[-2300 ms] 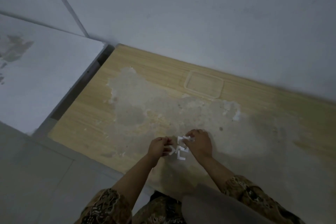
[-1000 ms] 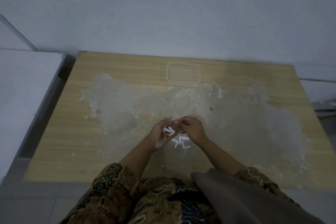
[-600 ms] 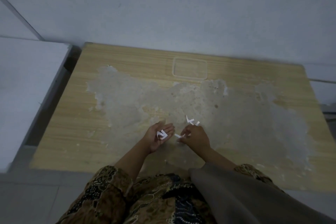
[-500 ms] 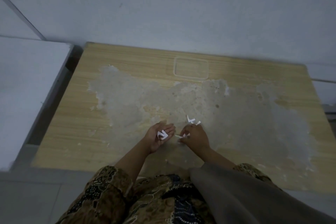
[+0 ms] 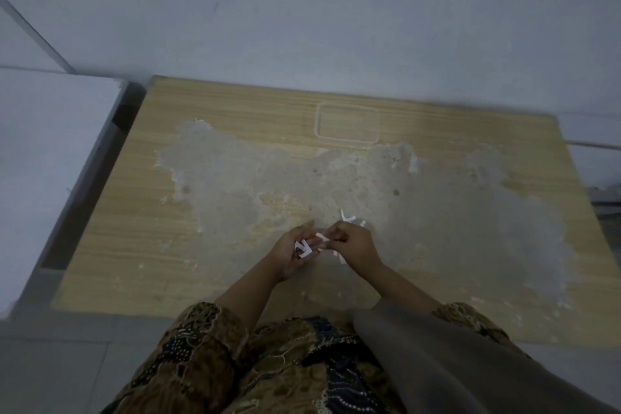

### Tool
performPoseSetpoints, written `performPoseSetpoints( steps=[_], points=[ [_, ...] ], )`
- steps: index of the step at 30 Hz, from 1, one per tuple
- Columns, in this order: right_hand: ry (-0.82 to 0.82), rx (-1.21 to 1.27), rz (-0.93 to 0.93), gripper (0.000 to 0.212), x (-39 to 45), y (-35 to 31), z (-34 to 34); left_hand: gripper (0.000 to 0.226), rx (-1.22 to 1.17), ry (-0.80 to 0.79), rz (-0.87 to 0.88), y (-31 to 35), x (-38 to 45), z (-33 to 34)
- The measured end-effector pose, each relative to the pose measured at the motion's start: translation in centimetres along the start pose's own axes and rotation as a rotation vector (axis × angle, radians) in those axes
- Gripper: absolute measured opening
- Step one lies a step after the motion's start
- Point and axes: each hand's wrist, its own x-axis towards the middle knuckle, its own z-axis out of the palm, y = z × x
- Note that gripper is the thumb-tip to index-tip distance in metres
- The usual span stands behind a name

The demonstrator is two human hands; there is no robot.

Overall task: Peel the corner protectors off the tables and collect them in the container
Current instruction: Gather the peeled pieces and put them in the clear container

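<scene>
Both hands [image 5: 322, 244] now together, three protectors [image 5: 351, 220] loose on table [image 5: 141, 245]

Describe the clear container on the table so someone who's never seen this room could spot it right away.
Start at the wooden table standing against the grey wall. Look along its far edge, a little right of the middle, beyond the big pale patch where the surface has worn off. The container there is a shallow see-through rectangle with rounded corners, showing the wood through it, unlike the small white pieces near the hands.
</scene>
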Motion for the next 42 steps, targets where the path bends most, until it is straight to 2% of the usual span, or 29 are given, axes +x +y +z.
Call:
performPoseSetpoints(
  steps=[3,8,12,17,21,26,30,34,38,42],
  points=[
    [-0.041,-0.028,0.035,0.025,0.5,-0.3,-0.1,0.04,0.081,-0.051,-0.023,-0.2,0.3,0.5],
    [0.021,-0.021,0.032,0.023,0.7,0.4,-1.0,0.04,-0.028,-0.043,-0.04,-0.2,0.6,0.5],
    [0.015,-0.02,0.017,0.018,0.0,0.9,-1.3,0.031,-0.031,-0.011,-0.057,-0.2,0.8,0.5],
    [0.167,-0.001,0.033,0.011,-0.3,1.2,-1.3,0.015,-0.043,0.078,-0.048,-0.5,0.9,0.6],
    [0.096,-0.152,0.123,0.018,-0.5,2.5,-2.1,0.011,-0.068,0.131,0.024,-0.7,1.1,0.0],
    [0.021,-0.233,0.144,0.017,-1.2,3.1,-1.5,0.024,-0.068,0.091,0.013,-0.7,0.7,-0.2],
    [0.021,-0.269,0.129,0.021,-1.4,3.3,-1.1,0.024,-0.027,0.036,0.017,-0.6,0.2,0.2],
    [-0.02,-0.309,0.095,0.012,-1.1,3.6,-1.1,0.031,-0.049,0.034,0.039,-0.3,-0.3,0.3],
    [0.013,-0.272,0.106,0.009,-1.0,3.4,-1.4,0.029,-0.053,0.028,0.041,0.4,-0.4,0.9],
    [0.122,-0.088,0.103,0.02,-0.6,2.3,-2.1,0.045,-0.164,-0.007,0.017,2.0,-0.4,2.0]
  ],
)
